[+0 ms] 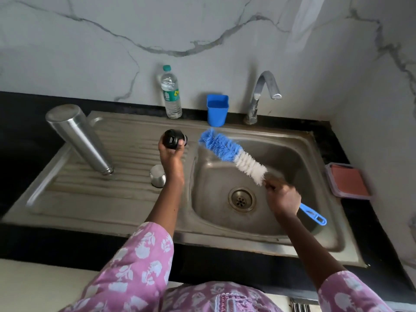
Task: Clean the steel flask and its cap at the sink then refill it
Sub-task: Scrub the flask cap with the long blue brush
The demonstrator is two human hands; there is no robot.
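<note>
The steel flask [77, 137] stands upside down on the sink's ribbed drainboard [67, 192], mouth on the steel. A small steel cup lid [158, 176] sits inverted on the drainboard beside my left wrist. My left hand [170, 153] grips the black inner cap [174, 138] above the drainboard's right edge. My right hand [282, 197] grips the blue handle of a bottle brush [231, 154] over the basin. Its blue and white bristles point up-left toward the cap, a short gap apart.
The sink basin [292, 158] holds a round drain [242, 199]. A steel tap [261, 95] stands at the back right, no water running. A plastic water bottle [171, 93] and a blue cup [217, 110] stand at the back edge. A lidded red box [349, 183] lies on the black counter, right.
</note>
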